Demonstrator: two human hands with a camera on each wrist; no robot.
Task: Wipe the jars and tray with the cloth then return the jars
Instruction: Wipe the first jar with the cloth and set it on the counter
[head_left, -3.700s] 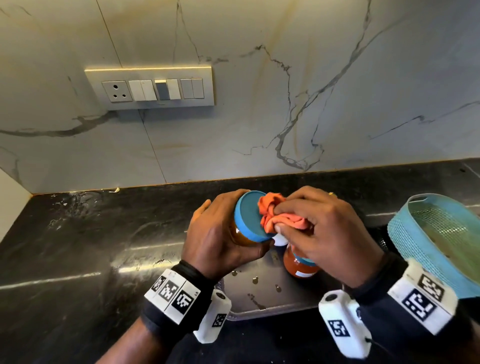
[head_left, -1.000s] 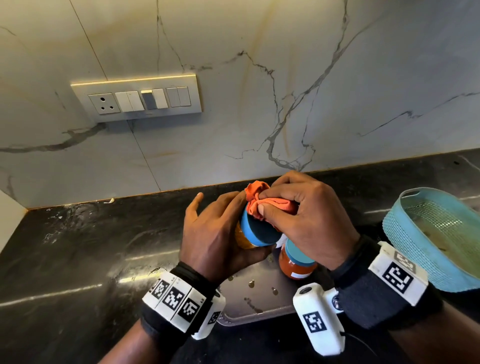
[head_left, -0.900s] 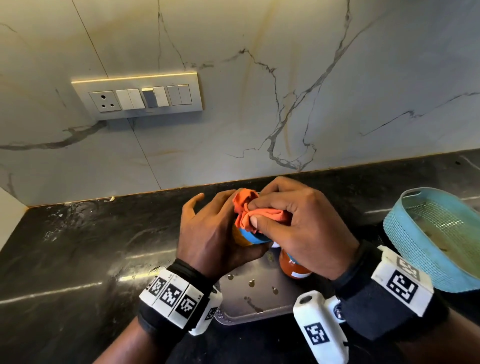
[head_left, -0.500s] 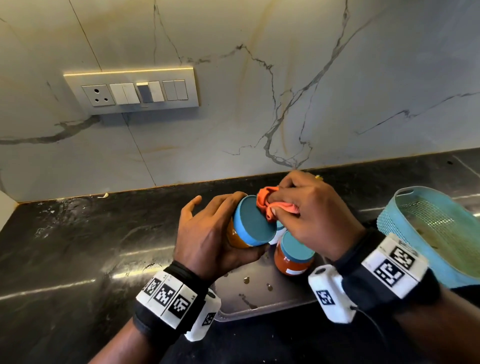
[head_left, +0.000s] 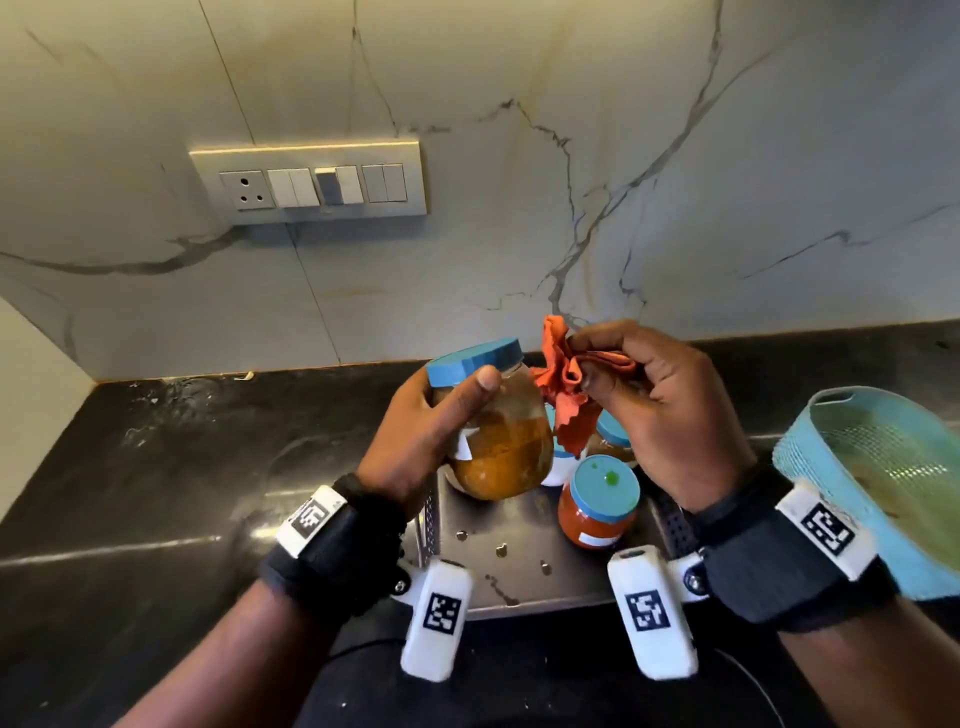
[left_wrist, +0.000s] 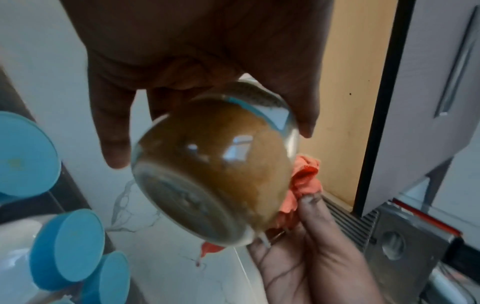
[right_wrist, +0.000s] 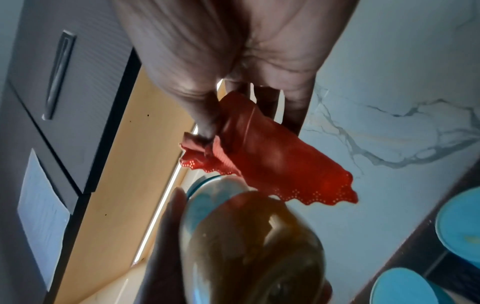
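1. Glass jar (head_left: 498, 436) with a blue lid (head_left: 475, 361), round-bellied and filled most of the way with an orange-brown paste, is held tilted above the tray's left part; a white label scrap shows on its side near the palm.
2. Left hand (head_left: 421, 441) wraps the jar, thumb lying across the shoulder just under the lid, fingers curled round the far side.
3. Right hand (head_left: 660, 410) pinches the orange cloth (head_left: 569, 384) between thumb and curled fingers; the cloth is bunched, its scalloped, dotted edge hanging down just beside the jar's right side. Whether it touches the glass cannot be told.
4. Steel tray (head_left: 498, 561) sits on the black counter (head_left: 156, 493), its bare floor speckled with spots and drips.
5. On the tray stands a smaller jar of red paste (head_left: 597, 512) with a blue lid carrying a green dot; more blue-lidded jars stand behind it, partly hidden by the cloth.
6. Teal mesh basket (head_left: 831, 447) stands at the right, apart from the tray.
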